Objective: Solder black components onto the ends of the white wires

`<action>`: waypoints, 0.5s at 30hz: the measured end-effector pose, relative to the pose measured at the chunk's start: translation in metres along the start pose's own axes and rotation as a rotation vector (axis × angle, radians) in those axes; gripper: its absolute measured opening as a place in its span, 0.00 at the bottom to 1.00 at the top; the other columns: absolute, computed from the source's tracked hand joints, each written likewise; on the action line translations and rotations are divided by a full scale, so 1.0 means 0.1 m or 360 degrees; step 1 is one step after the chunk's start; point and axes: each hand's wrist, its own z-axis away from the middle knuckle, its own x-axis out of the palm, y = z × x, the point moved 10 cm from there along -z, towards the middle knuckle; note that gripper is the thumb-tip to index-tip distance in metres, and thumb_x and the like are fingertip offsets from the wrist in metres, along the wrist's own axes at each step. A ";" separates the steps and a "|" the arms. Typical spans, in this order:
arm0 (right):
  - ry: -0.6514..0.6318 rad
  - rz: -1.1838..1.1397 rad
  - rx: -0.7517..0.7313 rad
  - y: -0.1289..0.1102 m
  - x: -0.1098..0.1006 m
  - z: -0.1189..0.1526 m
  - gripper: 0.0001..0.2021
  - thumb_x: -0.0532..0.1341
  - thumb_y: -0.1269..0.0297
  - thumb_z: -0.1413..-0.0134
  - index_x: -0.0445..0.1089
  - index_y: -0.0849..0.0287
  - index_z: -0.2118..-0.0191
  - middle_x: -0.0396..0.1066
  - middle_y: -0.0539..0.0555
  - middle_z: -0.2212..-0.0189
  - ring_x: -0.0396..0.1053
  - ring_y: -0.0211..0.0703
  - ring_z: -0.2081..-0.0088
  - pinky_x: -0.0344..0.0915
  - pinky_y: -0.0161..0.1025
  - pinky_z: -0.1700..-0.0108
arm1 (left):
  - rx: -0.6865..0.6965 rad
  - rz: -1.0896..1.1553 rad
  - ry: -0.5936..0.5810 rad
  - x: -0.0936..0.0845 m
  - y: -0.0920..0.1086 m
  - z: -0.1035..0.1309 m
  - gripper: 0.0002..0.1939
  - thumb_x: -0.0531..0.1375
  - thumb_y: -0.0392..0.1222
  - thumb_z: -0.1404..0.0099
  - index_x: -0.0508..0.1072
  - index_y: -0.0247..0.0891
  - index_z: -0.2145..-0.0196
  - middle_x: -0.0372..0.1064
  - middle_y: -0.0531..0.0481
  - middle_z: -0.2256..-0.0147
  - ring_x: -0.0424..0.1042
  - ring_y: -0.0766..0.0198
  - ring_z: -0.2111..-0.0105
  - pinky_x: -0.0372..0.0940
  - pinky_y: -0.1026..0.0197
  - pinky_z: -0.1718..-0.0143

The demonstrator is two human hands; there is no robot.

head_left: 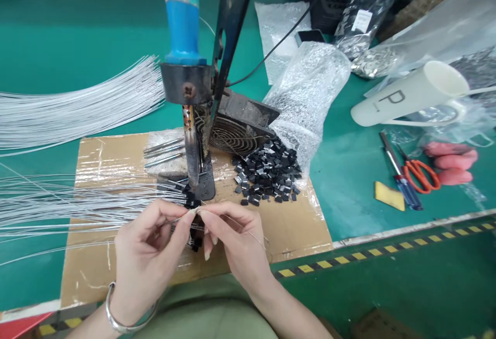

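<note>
My left hand (pixel 149 256) is closed in a pinch, with thumb and forefinger together on the end of a thin white wire. Against it, fingertips almost touching, my right hand (pixel 242 241) pinches a thin solder wire (pixel 253 236) whose loose length curls over the fingers. What lies exactly between the fingertips is too small to make out. Just above both hands, the tip of a soldering iron (pixel 182 31) points down from its clamp (pixel 186 83). Black connectors (pixel 192 200) on the ends of several white wires (pixel 96 204) sit under the tip, partly hidden by my fingers.
Cardboard (pixel 302 225) covers the work spot. On it are a heap of small black connectors (pixel 267 171) and a fan (pixel 232 132). A wire bundle (pixel 85 106) lies left; a white mug (pixel 406 93), orange-handled scissors (pixel 420 176), a screwdriver (pixel 406 189) and a yellow sponge (pixel 388 196) lie right.
</note>
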 end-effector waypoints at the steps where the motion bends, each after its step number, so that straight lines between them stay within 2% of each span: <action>1: -0.0005 -0.0005 0.0000 0.00 0.01 0.00 0.05 0.76 0.58 0.41 0.87 0.53 0.64 0.77 0.48 0.75 0.68 0.31 0.82 0.69 0.30 0.80 | 0.0007 0.0002 0.0001 0.00 0.00 0.01 0.05 0.66 0.39 0.32 0.78 0.41 0.68 0.73 0.56 0.76 0.63 0.70 0.79 0.56 0.68 0.79; 15: -0.0007 -0.0141 0.0128 0.00 0.02 -0.03 0.07 0.78 0.59 0.47 0.85 0.55 0.69 0.73 0.46 0.81 0.65 0.32 0.84 0.65 0.30 0.82 | 0.0084 -0.0104 -0.0053 -0.01 0.00 0.06 0.05 0.67 0.40 0.30 0.79 0.41 0.66 0.76 0.54 0.74 0.68 0.69 0.77 0.59 0.67 0.77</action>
